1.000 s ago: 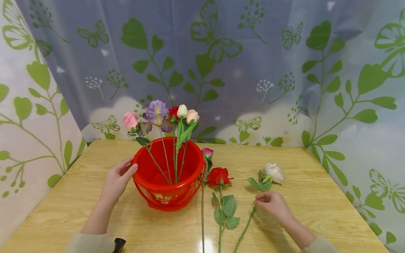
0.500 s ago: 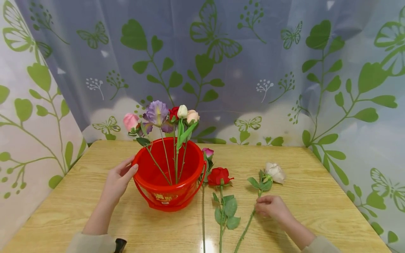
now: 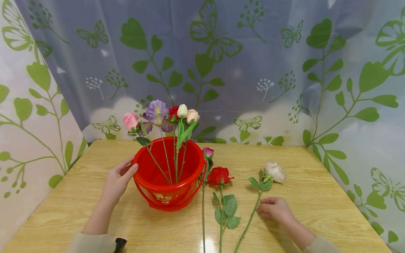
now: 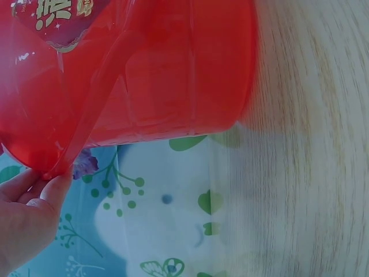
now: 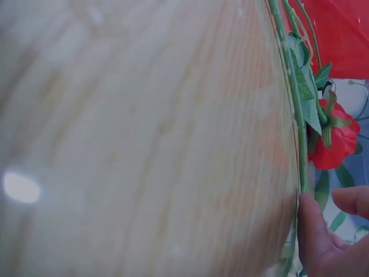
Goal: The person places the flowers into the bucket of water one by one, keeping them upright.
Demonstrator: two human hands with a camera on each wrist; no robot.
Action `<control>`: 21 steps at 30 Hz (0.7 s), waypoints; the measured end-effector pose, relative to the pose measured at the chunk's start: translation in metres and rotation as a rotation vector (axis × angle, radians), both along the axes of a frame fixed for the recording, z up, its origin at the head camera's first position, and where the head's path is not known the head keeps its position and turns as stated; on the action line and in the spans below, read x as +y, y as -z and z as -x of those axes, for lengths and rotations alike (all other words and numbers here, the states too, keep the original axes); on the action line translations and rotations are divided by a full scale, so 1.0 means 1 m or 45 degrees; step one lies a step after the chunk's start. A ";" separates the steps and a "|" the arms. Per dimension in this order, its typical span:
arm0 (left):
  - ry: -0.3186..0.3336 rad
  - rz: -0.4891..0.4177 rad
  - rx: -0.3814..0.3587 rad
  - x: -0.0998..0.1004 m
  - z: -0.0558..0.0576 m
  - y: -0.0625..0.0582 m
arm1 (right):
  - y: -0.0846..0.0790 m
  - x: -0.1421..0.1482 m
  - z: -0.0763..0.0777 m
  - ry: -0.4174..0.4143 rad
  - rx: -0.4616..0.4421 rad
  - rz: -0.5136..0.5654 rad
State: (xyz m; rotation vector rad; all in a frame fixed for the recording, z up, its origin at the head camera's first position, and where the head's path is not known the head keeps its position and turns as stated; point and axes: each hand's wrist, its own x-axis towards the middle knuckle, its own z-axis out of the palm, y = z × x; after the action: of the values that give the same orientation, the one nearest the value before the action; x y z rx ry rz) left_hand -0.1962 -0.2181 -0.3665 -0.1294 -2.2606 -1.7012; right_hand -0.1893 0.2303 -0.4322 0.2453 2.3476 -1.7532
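My left hand point(image 3: 117, 182) grips the left rim of a red plastic bucket point(image 3: 167, 196), thumb outside; the left wrist view shows the fingers point(image 4: 52, 196) where the handle meets the rim. Standing in the bucket are a pink rose point(image 3: 130, 121), a purple iris point(image 3: 156, 113), a white tulip point(image 3: 182, 111) and more roses. On the right, a cream-white rose point(image 3: 274, 172) lies with its green stem slanting toward me. Just right of that stem is my right hand point(image 3: 275, 210), fingertips close beside it. In the right wrist view its thumb and finger stand apart, with nothing held between them.
A red rose point(image 3: 219, 176) with a leafy stem lies between the bucket and the cream-white one. Partly behind the bucket, a magenta flower point(image 3: 208, 152) lies on the wooden table point(image 3: 316, 196). A patterned curtain point(image 3: 253, 70) hangs behind.
My right hand has slid slightly down and to the right, from over the cream-white rose's stem to beside it. That rose has barely shifted. My left hand stays on the bucket.
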 end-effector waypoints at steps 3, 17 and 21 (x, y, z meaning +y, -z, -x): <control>-0.010 0.005 0.002 0.000 0.000 -0.001 | 0.000 0.002 0.000 -0.002 -0.027 0.030; -0.011 0.012 -0.004 0.001 -0.001 -0.001 | 0.002 -0.005 0.015 0.077 -0.045 -0.072; -0.004 -0.002 -0.002 0.001 0.000 -0.001 | 0.005 -0.007 0.022 0.107 -0.041 -0.153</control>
State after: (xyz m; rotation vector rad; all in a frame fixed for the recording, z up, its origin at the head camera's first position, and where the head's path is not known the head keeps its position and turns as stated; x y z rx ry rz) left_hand -0.1959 -0.2174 -0.3653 -0.1243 -2.2597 -1.7021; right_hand -0.2115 0.2235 -0.4375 0.3932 2.4556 -1.6326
